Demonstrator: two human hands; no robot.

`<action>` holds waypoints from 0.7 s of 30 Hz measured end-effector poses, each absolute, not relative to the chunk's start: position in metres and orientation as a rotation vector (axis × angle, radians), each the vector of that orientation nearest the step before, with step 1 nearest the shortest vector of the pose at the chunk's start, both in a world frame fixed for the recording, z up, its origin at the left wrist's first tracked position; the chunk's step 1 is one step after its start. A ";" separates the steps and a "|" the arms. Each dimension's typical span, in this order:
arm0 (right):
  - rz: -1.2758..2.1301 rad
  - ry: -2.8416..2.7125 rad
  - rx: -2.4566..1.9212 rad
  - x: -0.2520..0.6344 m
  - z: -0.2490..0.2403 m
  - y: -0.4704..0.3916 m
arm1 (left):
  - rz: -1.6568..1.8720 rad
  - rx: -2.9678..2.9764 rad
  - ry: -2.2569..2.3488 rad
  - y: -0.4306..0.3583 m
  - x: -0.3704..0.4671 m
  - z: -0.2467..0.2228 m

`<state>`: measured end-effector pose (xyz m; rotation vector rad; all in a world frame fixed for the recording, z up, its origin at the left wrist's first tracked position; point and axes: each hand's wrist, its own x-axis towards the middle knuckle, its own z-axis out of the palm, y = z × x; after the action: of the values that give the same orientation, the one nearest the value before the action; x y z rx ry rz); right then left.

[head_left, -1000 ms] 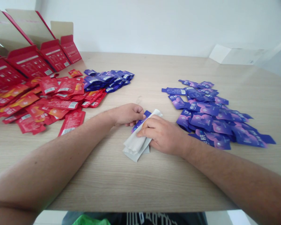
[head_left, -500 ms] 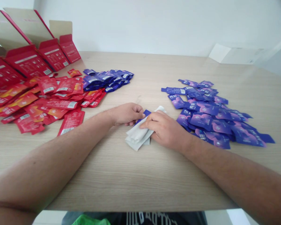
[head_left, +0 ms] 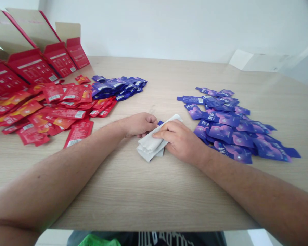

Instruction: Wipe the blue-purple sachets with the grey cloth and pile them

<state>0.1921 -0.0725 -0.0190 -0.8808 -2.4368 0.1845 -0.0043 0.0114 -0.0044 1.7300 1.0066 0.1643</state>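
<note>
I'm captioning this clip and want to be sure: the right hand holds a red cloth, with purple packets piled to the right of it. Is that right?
Not quite: the cloth is white, not red, as the head view shows. The right hand does hold it, with purple packets piled to the right of it.

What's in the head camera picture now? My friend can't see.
On a table, the right hand holds a white cloth over a purple packet, which the left hand touches. Red packets and red boxes crowd the left; more purple packets form two heaps.
</note>
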 end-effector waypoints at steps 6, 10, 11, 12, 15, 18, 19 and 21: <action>0.184 -2.454 -0.863 0.192 -0.021 -0.072 | 0.152 1.735 0.982 0.013 -0.005 -0.006; 0.180 -2.414 -0.890 0.194 -0.022 -0.070 | 0.161 1.735 0.997 0.012 -0.004 -0.005; 0.186 -2.447 -0.851 0.193 -0.022 -0.071 | 0.156 1.734 0.992 0.012 -0.004 -0.005; 0.194 -2.484 -0.806 0.192 -0.022 -0.072 | 0.149 1.733 0.984 0.012 -0.004 -0.005; 0.200 -2.517 -0.772 0.192 -0.022 -0.073 | 0.146 1.734 0.964 0.012 -0.004 -0.005; 0.173 -2.432 -0.903 0.198 -0.022 -0.068 | 0.170 1.725 0.981 0.012 -0.004 -0.006; 0.171 -2.419 -0.921 0.201 -0.022 -0.065 | 0.174 1.720 0.981 0.012 -0.004 -0.006; 0.186 -2.439 -0.898 0.204 -0.021 -0.062 | 0.173 1.712 0.962 0.013 -0.005 -0.006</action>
<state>0.2041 -0.0624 -0.0209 -0.8983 -2.4387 0.1855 -0.0046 0.0125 -0.0059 1.7123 0.9624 0.1732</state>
